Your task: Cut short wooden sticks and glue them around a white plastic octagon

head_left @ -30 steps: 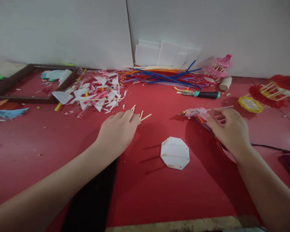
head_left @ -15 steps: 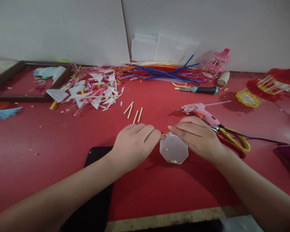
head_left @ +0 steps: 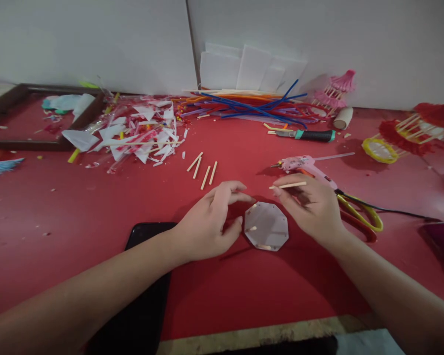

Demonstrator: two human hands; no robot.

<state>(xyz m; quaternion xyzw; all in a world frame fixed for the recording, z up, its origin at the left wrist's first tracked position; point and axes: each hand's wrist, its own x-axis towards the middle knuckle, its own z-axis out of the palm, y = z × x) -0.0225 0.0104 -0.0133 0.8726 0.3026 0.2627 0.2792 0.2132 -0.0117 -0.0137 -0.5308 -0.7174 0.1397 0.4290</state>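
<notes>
A whitish octagonal plate (head_left: 272,224) lies on the red table, with small wooden sticks standing at its left and lower edges. Beside its left edge is my left hand (head_left: 216,222), thumb and fingers apart and holding nothing. My right hand (head_left: 311,204), at the plate's upper right, pinches a short wooden stick (head_left: 294,185) between thumb and fingers. Several loose short sticks (head_left: 205,177) lie beyond my left hand. The pink glue gun (head_left: 311,167) rests just behind my right hand.
A black phone (head_left: 148,276) is under my left forearm. Yellow-and-red-handled pliers (head_left: 362,217) lie right of my right hand. Further back are a cutter (head_left: 316,135), paper scraps (head_left: 144,130), coloured pipe cleaners (head_left: 251,106), a dark frame (head_left: 25,144) and small pagoda models (head_left: 409,130).
My hands have moved apart from the plate's upper edge. The left fingers have opened, and the stick in my right hand now shows clearly. More of the plate is uncovered.
</notes>
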